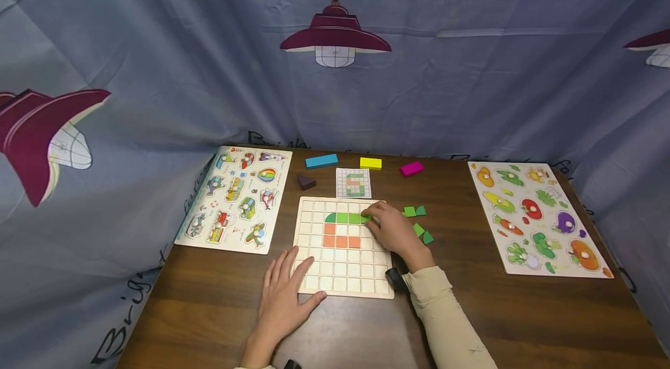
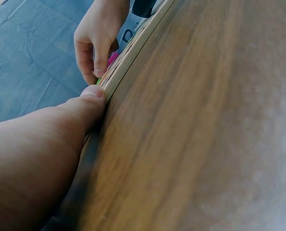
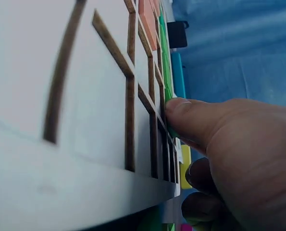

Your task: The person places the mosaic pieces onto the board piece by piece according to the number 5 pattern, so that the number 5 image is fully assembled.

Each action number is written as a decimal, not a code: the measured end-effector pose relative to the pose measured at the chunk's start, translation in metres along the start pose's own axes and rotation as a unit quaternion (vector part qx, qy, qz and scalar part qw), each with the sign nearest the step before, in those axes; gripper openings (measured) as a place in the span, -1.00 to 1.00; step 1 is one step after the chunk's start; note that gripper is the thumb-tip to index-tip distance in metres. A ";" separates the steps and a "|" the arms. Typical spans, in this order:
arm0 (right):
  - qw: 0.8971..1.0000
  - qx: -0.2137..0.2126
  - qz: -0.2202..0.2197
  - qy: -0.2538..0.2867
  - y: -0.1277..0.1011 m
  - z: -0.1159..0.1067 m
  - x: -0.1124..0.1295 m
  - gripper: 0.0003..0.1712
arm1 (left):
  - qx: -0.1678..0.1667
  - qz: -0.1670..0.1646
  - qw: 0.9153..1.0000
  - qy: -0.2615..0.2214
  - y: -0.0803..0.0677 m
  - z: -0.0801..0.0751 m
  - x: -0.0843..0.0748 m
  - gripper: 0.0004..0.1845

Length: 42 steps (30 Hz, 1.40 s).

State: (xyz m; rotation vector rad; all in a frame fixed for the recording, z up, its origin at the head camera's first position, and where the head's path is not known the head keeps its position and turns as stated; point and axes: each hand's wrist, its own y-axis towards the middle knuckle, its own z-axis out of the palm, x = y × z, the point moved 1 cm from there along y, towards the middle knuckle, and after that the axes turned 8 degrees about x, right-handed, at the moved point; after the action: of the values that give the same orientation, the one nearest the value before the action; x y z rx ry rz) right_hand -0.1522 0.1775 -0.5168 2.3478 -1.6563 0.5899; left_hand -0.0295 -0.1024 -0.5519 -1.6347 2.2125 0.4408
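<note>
Fingertips of my right hand [image 1: 395, 230] pinching a green piece [image 1: 364, 218] onto the grid board [image 1: 342, 276].
My flat, relaxed left hand [image 1: 285, 293] steadies it; a tilted piece could jam.

The dark brown wooden table [image 1: 523, 322] shows a streaked grain and a smooth, lightly glossy finish. The pale square wooden grid board [image 1: 342, 283] has a matt, unvarnished face with thin raised ribs. The green and orange flat wooden tiles [image 1: 342, 229] carry matt paint. The small white paper pattern card [image 1: 353, 183] is matt. The blue-grey cloth backdrop printed with lamps [image 1: 445, 95] is matt and creased. The two printed wooden peg puzzle boards [image 1: 235, 197] have a smooth, slightly glossy surface. The cream knit fabric sleeve [image 1: 450, 322] looks soft and matt.
</note>
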 end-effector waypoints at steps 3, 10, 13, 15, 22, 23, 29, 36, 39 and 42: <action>1.000 0.003 0.000 -0.005 -0.001 0.001 -0.001 -0.73 | 0.001 0.000 1.000 -0.001 -0.001 0.001 -0.002 -0.19; 1.000 -0.001 0.014 -0.001 -0.005 -0.002 -0.001 -0.73 | 0.004 0.000 1.000 -0.002 0.000 0.001 -0.003 -0.19; 1.000 -0.003 0.024 -0.001 -0.007 -0.005 -0.002 -0.73 | 0.006 0.002 1.000 -0.004 0.001 0.001 -0.003 -0.19; 1.000 -0.003 0.028 -0.005 -0.008 -0.005 -0.003 -0.73 | 0.007 0.002 1.000 -0.006 0.002 0.001 -0.004 -0.19; 0.999 -0.022 0.037 -0.005 -0.024 -0.009 -0.020 -0.76 | 0.010 0.002 1.000 -0.009 0.003 0.001 -0.004 -0.19; 0.999 -0.029 0.044 -0.005 -0.028 -0.010 -0.025 -0.76 | 0.010 0.001 1.000 -0.009 0.003 0.001 -0.004 -0.19; 0.995 -0.074 0.069 -0.002 -0.051 -0.017 -0.051 -0.79 | 0.008 -0.001 1.000 -0.011 0.002 0.000 -0.003 -0.19; 0.994 -0.070 0.077 -0.017 -0.059 -0.017 -0.061 -0.81 | 0.014 -0.012 1.000 0.000 0.000 -0.001 0.000 -0.18; 0.992 -0.078 0.095 -0.023 -0.060 -0.020 -0.063 -0.79 | 0.010 -0.008 1.000 -0.001 0.000 0.000 0.000 -0.18; 0.989 -0.088 0.117 -0.020 -0.060 -0.022 -0.066 -0.78 | 0.005 -0.005 1.000 0.002 0.000 0.000 0.001 -0.18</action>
State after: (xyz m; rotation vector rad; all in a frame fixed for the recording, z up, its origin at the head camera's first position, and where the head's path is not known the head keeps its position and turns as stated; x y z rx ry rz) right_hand -0.1200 0.2633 -0.5219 2.0726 -1.9329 0.4172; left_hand -0.0297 -0.1030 -0.5520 -1.6428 2.2056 0.4236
